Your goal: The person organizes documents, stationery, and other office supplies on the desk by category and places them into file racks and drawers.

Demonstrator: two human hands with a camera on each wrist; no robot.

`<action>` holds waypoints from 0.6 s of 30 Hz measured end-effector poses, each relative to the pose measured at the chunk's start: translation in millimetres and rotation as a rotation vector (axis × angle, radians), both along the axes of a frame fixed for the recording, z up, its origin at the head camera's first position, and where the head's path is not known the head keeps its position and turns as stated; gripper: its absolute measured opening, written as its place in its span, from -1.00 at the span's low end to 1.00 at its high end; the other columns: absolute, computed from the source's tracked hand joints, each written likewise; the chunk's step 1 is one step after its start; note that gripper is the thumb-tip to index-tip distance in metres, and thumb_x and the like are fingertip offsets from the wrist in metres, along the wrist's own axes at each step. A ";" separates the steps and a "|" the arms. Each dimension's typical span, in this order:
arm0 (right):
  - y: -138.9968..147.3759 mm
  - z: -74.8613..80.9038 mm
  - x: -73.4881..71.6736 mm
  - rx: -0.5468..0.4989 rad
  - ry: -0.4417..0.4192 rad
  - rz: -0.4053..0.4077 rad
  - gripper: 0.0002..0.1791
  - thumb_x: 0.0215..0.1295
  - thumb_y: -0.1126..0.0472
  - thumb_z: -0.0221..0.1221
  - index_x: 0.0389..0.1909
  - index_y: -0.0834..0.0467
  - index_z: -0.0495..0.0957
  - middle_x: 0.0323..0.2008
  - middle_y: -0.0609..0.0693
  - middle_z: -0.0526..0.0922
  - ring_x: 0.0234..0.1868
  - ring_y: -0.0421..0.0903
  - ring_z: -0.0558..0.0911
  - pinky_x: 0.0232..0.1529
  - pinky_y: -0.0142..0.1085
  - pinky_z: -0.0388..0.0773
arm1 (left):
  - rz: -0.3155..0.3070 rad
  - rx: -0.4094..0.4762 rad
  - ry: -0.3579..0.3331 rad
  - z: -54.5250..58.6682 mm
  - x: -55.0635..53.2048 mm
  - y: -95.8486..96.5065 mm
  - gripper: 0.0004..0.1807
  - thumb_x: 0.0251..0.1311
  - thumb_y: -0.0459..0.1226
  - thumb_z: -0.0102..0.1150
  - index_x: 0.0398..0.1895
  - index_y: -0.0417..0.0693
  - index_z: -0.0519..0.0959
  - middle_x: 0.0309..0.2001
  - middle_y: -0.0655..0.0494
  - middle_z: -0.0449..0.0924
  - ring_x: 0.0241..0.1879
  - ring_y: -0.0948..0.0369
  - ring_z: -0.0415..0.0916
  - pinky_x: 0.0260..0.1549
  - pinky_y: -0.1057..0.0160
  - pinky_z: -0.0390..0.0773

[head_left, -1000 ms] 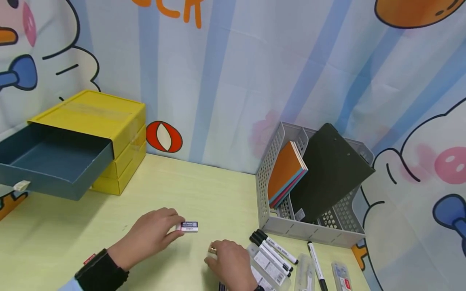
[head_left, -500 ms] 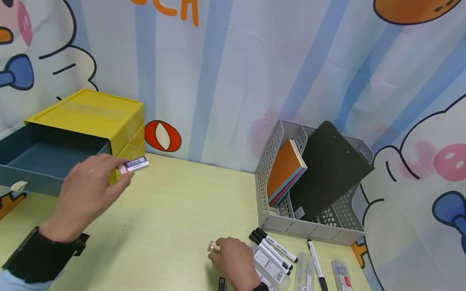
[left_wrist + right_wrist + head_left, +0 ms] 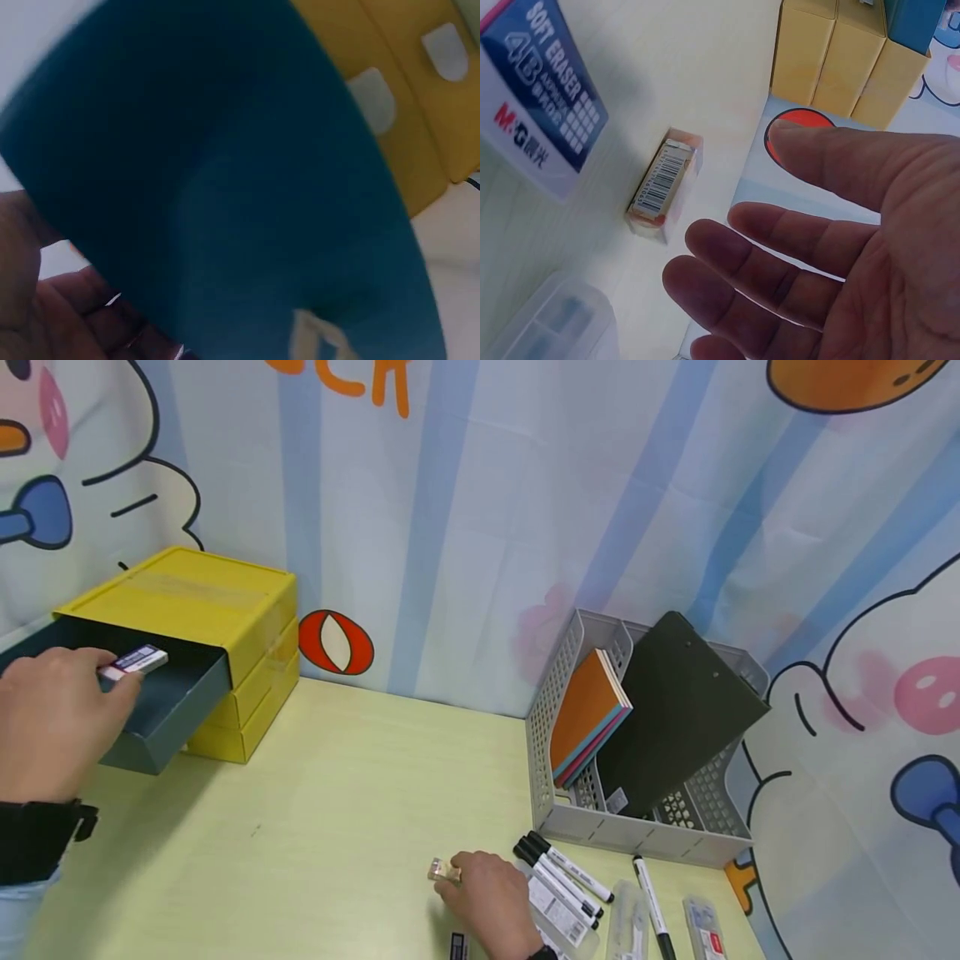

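Observation:
In the head view my left hand (image 3: 56,718) pinches a white-and-dark-blue eraser (image 3: 137,661) between thumb and fingers, above the pulled-out blue drawer (image 3: 167,727). The left wrist view shows the drawer's front (image 3: 247,210) hiding the eraser and part of the hand. My right hand (image 3: 493,897) hovers low over the table beside a small box with a barcode (image 3: 660,184). Its thumb and fingers are spread apart, and the right wrist view shows a gap between them and the box. Nearer to me lies a second eraser, marked SOFT ERASER 4B (image 3: 544,94).
The drawer belongs to a yellow drawer unit (image 3: 180,589) at left. A grey file holder (image 3: 637,839) with notebooks (image 3: 588,718) and a black clipboard (image 3: 678,718) stands at right. Before it lie several markers (image 3: 566,868), clear cases (image 3: 628,918) and a small pack (image 3: 703,927).
My left hand has carried the eraser from the middle of the table leftward and up over the drawer. The right hand has shifted slightly, staying beside the small box.

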State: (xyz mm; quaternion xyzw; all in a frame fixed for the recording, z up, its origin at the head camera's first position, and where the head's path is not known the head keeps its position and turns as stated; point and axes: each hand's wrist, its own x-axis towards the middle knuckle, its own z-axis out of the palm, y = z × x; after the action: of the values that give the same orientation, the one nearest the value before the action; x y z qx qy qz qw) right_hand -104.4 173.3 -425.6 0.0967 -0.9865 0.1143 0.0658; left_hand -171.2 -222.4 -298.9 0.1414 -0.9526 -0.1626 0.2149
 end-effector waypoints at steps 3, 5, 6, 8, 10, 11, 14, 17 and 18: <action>0.8 -0.9 -0.1 -0.006 0.001 0.000 -0.80 0.07 -0.03 0.34 -0.43 0.02 0.67 -0.57 -0.15 0.57 -0.55 -0.14 0.51 -0.61 -0.25 0.31 | -0.031 0.005 -0.044 -4.2 -7.2 -7.4 -0.61 0.37 -0.30 0.12 -0.07 -0.62 0.41 -0.28 -0.46 0.43 -0.36 -0.26 0.34 -0.25 -0.22 0.42; 1.3 -1.3 -0.3 -0.014 -0.002 0.000 -0.82 0.07 -0.01 0.33 -0.46 0.01 0.66 -0.59 -0.17 0.54 -0.57 -0.16 0.48 -0.62 -0.26 0.29 | -0.042 0.011 -0.070 -5.1 -11.5 -10.3 -0.62 0.36 -0.30 0.13 -0.14 -0.61 0.44 -0.38 -0.40 0.44 -0.39 -0.24 0.33 -0.22 -0.25 0.32; 1.5 -1.4 -0.3 -0.018 -0.003 0.000 -0.82 0.07 -0.01 0.33 -0.46 0.01 0.65 -0.60 -0.17 0.53 -0.57 -0.16 0.48 -0.62 -0.26 0.28 | -0.052 0.008 -0.074 -5.0 -13.4 -11.9 -0.62 0.36 -0.30 0.12 -0.20 -0.61 0.45 -0.44 -0.35 0.43 -0.42 -0.22 0.33 -0.25 -0.25 0.29; 1.9 -1.4 -0.5 -0.021 -0.004 0.001 -0.83 0.07 0.00 0.33 -0.46 0.01 0.65 -0.61 -0.17 0.52 -0.57 -0.17 0.47 -0.62 -0.26 0.28 | -0.063 -0.013 -0.072 -3.4 -17.3 -14.7 -0.63 0.35 -0.29 0.10 -0.34 -0.58 0.47 -0.56 -0.25 0.41 -0.47 -0.19 0.33 -0.29 -0.25 0.25; 2.5 -1.6 -0.5 -0.027 -0.011 0.000 -0.83 0.08 0.00 0.33 -0.45 0.02 0.66 -0.60 -0.17 0.52 -0.57 -0.18 0.46 -0.62 -0.27 0.28 | -0.068 -0.030 -0.079 -1.4 -21.3 -16.3 -0.62 0.34 -0.27 0.08 -0.45 -0.54 0.48 -0.62 -0.20 0.39 -0.48 -0.17 0.33 -0.29 -0.26 0.23; 2.9 -1.8 -0.5 -0.030 -0.015 -0.001 -0.82 0.08 0.00 0.33 -0.44 0.02 0.66 -0.60 -0.17 0.52 -0.57 -0.17 0.46 -0.62 -0.27 0.27 | -0.071 -0.042 -0.081 -0.7 -23.4 -17.0 -0.61 0.33 -0.27 0.08 -0.51 -0.51 0.49 -0.64 -0.17 0.38 -0.49 -0.17 0.33 -0.30 -0.26 0.25; 3.9 -2.0 -0.7 -0.036 -0.031 -0.006 -0.82 0.09 0.00 0.33 -0.45 0.02 0.65 -0.61 -0.16 0.51 -0.58 -0.17 0.44 -0.63 -0.27 0.27 | -0.074 -0.061 -0.151 0.5 -29.7 -18.3 -0.59 0.30 -0.23 0.13 -0.54 -0.47 0.49 -0.64 -0.17 0.38 -0.47 -0.17 0.34 -0.26 -0.29 0.28; 5.0 -2.1 -1.3 -0.046 -0.052 -0.015 -0.81 0.11 0.00 0.33 -0.46 0.03 0.64 -0.60 -0.14 0.51 -0.58 -0.16 0.44 -0.63 -0.26 0.28 | -0.098 -0.052 -0.317 0.4 -36.0 -19.6 -0.61 0.24 -0.21 0.24 -0.44 -0.48 0.49 -0.57 -0.18 0.38 -0.44 -0.16 0.35 -0.28 -0.21 0.35; 5.4 -2.1 -1.5 -0.044 -0.055 -0.018 -0.81 0.11 0.00 0.33 -0.46 0.03 0.64 -0.60 -0.13 0.51 -0.57 -0.16 0.45 -0.63 -0.26 0.28 | -0.116 -0.047 -0.375 0.6 -37.6 -20.4 -0.61 0.23 -0.21 0.25 -0.40 -0.49 0.49 -0.55 -0.19 0.38 -0.44 -0.16 0.35 -0.31 -0.17 0.37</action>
State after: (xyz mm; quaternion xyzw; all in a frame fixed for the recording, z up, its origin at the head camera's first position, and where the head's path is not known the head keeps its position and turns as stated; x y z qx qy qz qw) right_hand -105.9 178.7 -427.7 0.0832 -0.9860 0.1380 0.0420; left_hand -208.7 -242.8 -298.3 0.1092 -0.9860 -0.1231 0.0270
